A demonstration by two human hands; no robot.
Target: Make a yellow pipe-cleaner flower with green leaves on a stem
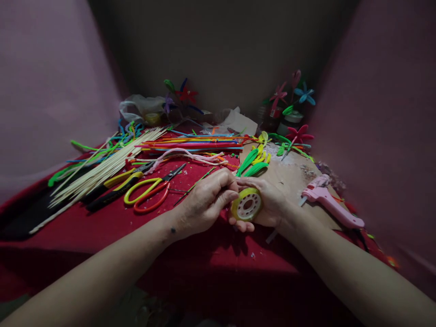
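Observation:
My right hand (270, 202) holds a roll of yellow-green tape (258, 204) with a white, holed core. Its fingers curl under the roll, and the roll's flat side faces me. My left hand (211, 195) is closed in a pinch at the roll's left edge. Whatever lies between its thumb and fingers is too small or hidden to make out. Just beyond the hands are green fuzzy leaf shapes (255, 169) made of pipe cleaner. A thin green-wrapped stick (199, 181) lies on the red cloth to the left of my left hand.
Scissors (146, 181), pliers (117, 186) and a bundle of wooden sticks (112, 165) lie left. Coloured pipe cleaners (194, 145) spread behind them. A pink glue gun (334, 204) rests at the right on a brown board (286, 179). Pipe-cleaner flowers (304, 94) stand at the back.

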